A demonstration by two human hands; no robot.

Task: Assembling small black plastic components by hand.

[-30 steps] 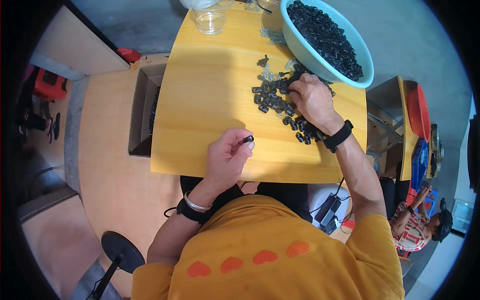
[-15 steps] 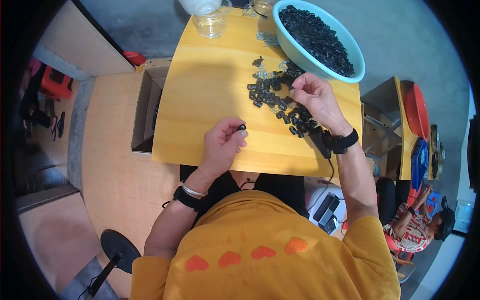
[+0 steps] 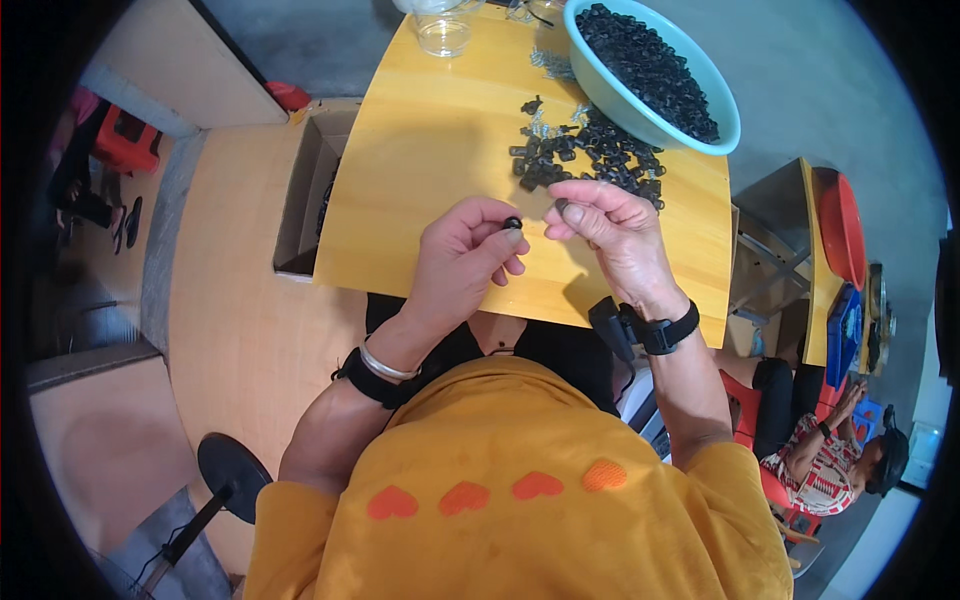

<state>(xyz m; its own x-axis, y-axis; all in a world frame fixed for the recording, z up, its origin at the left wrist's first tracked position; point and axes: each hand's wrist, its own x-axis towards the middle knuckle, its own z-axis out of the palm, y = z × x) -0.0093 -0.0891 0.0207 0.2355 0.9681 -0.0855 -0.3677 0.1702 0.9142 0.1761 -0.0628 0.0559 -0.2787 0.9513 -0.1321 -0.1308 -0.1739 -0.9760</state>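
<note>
Left hand [image 3: 462,252]: grip pinching black fitting [image 3: 513,222]. Right hand [image 3: 625,240]: grip pinching small dark piece [image 3: 561,205], at fitting's two o'clock, apart. Handling: best held lightly, steady, ends left uncovered.

No words, labels, brands or numbers are legible; the only clear signs are four orange-red heart shapes [image 3: 537,486] in a row across the wearer's mustard-yellow shirt [image 3: 500,555].
</note>
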